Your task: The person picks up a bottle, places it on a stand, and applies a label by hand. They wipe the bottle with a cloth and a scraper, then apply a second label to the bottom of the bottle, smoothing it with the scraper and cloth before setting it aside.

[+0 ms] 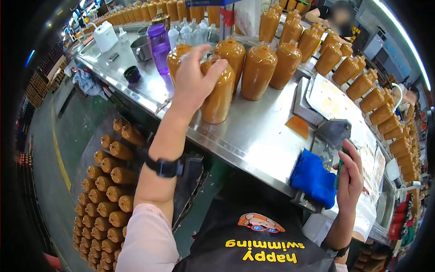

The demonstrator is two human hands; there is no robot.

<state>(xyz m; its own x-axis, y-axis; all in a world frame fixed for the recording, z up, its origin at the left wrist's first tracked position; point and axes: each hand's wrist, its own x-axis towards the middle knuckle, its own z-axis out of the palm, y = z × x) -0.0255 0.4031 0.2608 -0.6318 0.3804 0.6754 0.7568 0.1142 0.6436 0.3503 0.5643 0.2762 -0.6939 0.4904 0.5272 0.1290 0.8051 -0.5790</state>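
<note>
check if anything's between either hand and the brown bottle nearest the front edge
Nothing visible between the left hand and the bottle, whose top it overlaps. From the right hand, the blue cloth lies in the way, with a flat orange-brown piece near the path.

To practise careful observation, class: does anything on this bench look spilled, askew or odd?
Brown smears mark the white tray, perhaps spills. Nearby lies a flat brown patch; spill or loose piece, I cannot tell. The blue cloth is crumpled at the bench's front edge, looking untidy.
</note>
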